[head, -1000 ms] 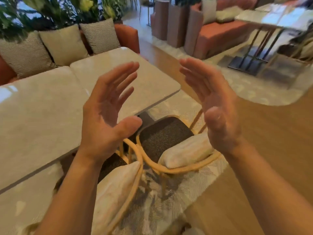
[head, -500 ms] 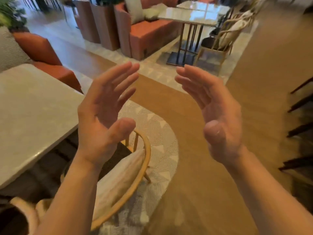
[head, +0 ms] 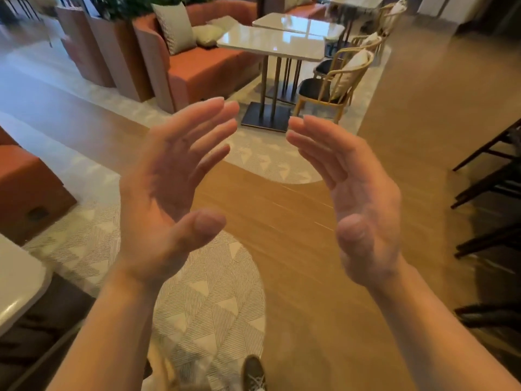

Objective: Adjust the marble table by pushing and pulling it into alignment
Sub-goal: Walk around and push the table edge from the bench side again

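My left hand (head: pixel 172 190) and my right hand (head: pixel 355 198) are raised in front of me, palms facing each other, fingers spread, holding nothing. Far beyond them stands a marble table (head: pixel 270 43) on a dark metal pedestal base (head: pixel 266 117), with a second marble table (head: pixel 298 24) butted behind it. Only a corner of another marble table (head: pixel 17 277) shows at the left edge, well apart from my left hand.
An orange sofa (head: pixel 208 69) with cushions sits left of the far tables. Wooden chairs (head: pixel 335 83) with pale cushions stand on their right. An orange seat (head: pixel 25 187) is at the left, dark furniture legs (head: pixel 490 176) at the right. My shoe (head: pixel 253 373) is on the patterned rug.
The view has swung right, away from the near marble table, which has slid to the left edge. The far tables now lie ahead. Both hands keep the same raised, open pose.
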`<act>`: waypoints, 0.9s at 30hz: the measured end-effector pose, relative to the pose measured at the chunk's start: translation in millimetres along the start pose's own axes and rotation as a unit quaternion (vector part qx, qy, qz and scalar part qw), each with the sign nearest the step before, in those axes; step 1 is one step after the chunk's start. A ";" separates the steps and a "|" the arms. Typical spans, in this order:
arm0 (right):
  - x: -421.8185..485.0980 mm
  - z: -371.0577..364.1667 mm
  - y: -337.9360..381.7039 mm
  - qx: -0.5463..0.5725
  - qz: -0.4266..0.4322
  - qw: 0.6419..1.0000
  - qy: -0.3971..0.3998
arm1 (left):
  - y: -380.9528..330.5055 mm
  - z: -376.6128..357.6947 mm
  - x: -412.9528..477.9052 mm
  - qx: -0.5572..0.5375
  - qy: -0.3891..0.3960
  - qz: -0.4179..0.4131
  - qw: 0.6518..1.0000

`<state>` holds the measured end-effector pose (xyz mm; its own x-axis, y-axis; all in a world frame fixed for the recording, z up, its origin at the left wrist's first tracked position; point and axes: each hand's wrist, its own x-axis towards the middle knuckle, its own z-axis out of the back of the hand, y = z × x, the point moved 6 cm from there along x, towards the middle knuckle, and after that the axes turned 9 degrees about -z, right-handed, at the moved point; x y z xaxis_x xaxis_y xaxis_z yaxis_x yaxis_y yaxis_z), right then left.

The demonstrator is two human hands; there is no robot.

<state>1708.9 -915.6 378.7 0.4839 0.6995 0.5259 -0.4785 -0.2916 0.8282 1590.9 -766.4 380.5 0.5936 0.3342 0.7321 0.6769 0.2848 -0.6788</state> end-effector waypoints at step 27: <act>514.3 224.2 -368.5 0.022 0.032 0.999 0.016 | 470.2 18.9 446.1 0.048 -0.006 0.015 0.999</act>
<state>2298.3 -594.7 387.4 0.4288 0.6994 0.5719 -0.4744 -0.3644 0.8014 2165.7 -466.4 386.8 0.6073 0.3555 0.7105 0.6130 0.3591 -0.7037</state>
